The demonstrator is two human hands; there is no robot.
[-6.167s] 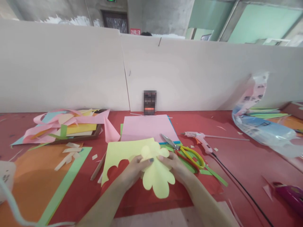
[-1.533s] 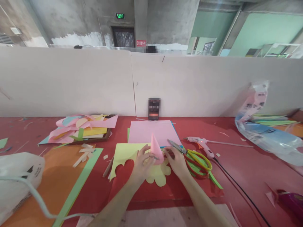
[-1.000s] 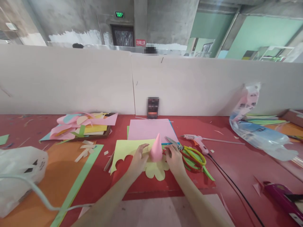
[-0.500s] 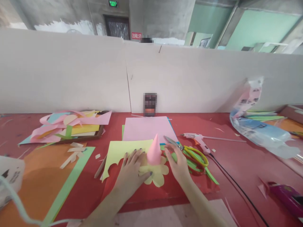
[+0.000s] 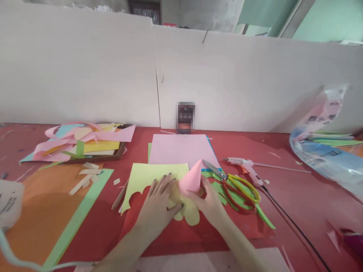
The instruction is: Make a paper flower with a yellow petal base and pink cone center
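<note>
One cone (image 5: 191, 179) in curled right fingers (image 5: 206, 186)

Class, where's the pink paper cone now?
In the head view, the pink paper cone is tilted just right of centre over the yellow paper flower, the right hand gripping its base and the scissors to its right.

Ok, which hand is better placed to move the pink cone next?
Probably the right hand: it grips the tilted pink cone near its base, while the left hand lies spread over the yellow paper flower.
</note>
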